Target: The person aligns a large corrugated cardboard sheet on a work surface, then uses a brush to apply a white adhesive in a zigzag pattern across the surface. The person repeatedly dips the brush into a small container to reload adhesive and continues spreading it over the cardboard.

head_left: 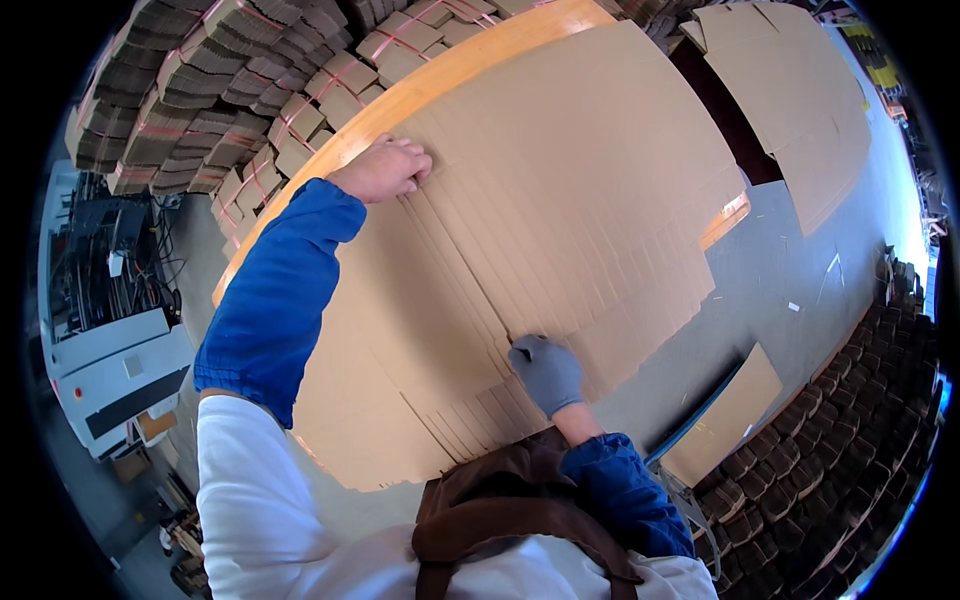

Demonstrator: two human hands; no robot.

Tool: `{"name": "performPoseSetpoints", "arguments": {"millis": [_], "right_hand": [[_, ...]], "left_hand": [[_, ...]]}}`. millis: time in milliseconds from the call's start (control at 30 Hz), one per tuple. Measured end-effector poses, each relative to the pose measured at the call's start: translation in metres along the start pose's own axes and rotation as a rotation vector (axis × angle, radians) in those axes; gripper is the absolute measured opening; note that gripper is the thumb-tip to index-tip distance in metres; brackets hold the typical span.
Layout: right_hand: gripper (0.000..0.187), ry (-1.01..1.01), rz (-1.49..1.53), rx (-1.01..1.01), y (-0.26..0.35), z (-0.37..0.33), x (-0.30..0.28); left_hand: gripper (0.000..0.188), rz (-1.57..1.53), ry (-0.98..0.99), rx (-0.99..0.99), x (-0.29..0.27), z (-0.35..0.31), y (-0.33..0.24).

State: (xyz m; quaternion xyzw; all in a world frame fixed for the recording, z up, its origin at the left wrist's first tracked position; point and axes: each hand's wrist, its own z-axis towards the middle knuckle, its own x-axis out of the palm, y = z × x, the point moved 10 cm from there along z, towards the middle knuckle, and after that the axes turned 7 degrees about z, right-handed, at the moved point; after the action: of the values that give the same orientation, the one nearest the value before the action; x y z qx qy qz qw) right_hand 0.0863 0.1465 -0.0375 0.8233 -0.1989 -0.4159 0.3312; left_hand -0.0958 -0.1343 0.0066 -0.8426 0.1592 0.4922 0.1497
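Broad brown cardboard sheets (600, 130) lie flat before me, marked with parallel creases and a long dark seam. At the far end of that seam, my bare left hand (385, 168) is closed, its fingers curled down onto the cardboard edge. My right hand (548, 375), in a grey glove, makes a fist at the seam's near end, close to my body. Its fingertips are hidden underneath. Both hands touch the cardboard, with the seam running between them. Shadow darkens the part of the sheet left of the seam.
A curved wooden table edge (450, 62) shows beyond the sheets. Strapped cardboard bundles (215, 75) are stacked at far left. More cardboard (790, 90) lies at far right. Dark stacked cardboard (830, 440) and a leaning panel (725, 415) stand at right; a white machine (120, 375) at left.
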Motion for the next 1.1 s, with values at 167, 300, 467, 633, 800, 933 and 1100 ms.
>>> {"name": "performPoseSetpoints", "arguments": {"millis": [167,300,467,633,800,933,1100], "right_hand": [[0.013,-0.189,-0.092,-0.044,-0.002,0.009,-0.037],[0.013,-0.298,-0.124,-0.005,-0.016,0.016,-0.068],[0.017,-0.211,-0.033,0.085,-0.026,0.02,-0.065],[0.018,-0.152,0.069,0.095,-0.032,0.026,-0.063],[0.014,-0.123,0.022,0.091,-0.027,0.029,-0.063],[0.012,-0.14,-0.011,0.057,-0.023,0.03,-0.063],[0.014,-0.142,-0.038,-0.021,-0.022,0.034,-0.058]], "left_hand": [[0.02,-0.029,-0.244,0.117,-0.027,0.016,-0.017],[0.023,0.013,-0.15,0.111,-0.026,0.041,-0.02],[0.022,0.028,-0.044,0.107,-0.027,0.058,-0.02],[0.017,0.062,0.021,0.139,-0.024,0.07,-0.018],[0.015,0.058,0.087,0.186,-0.02,0.081,-0.017],[0.013,0.038,0.115,0.221,-0.018,0.085,-0.019],[0.01,0.047,0.126,0.243,-0.015,0.088,-0.016]]}}
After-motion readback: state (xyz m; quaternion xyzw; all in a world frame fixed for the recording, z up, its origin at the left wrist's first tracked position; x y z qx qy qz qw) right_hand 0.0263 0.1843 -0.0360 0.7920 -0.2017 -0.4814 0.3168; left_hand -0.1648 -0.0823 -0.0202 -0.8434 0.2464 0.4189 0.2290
